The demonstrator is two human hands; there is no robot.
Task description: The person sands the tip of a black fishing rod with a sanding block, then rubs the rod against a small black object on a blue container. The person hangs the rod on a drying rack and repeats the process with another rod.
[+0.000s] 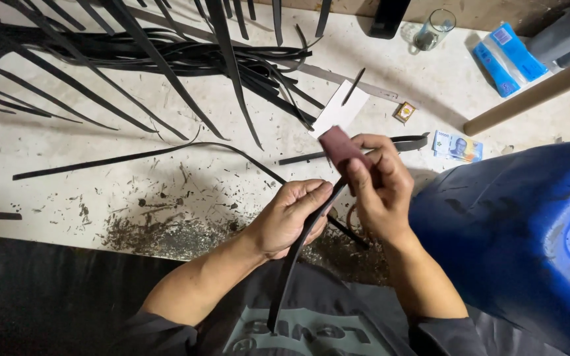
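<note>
Strip: long black strip [296, 254] runs from the lap up between both hands, long axis near upright, leaning right toward its top.
Left hand [293, 217]: curled shut around the strip's middle.
Right hand [377, 188]: fingers pinched on a maroon sanding piece [339, 148], folded over the strip's upper end.
Right side: blue drum [516, 237] just beside the right wrist.
Worktop [100, 178]: open patch left of the hands, shavings along its near edge.
Far: heap of black strips [166, 56], glass [435, 29].

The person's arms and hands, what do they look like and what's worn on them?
Both the left hand and the right hand are bare: no gloves, and no rings or watch visible. Forearms are uncovered; dark grey sleeves sit pushed up near the elbows.
</note>
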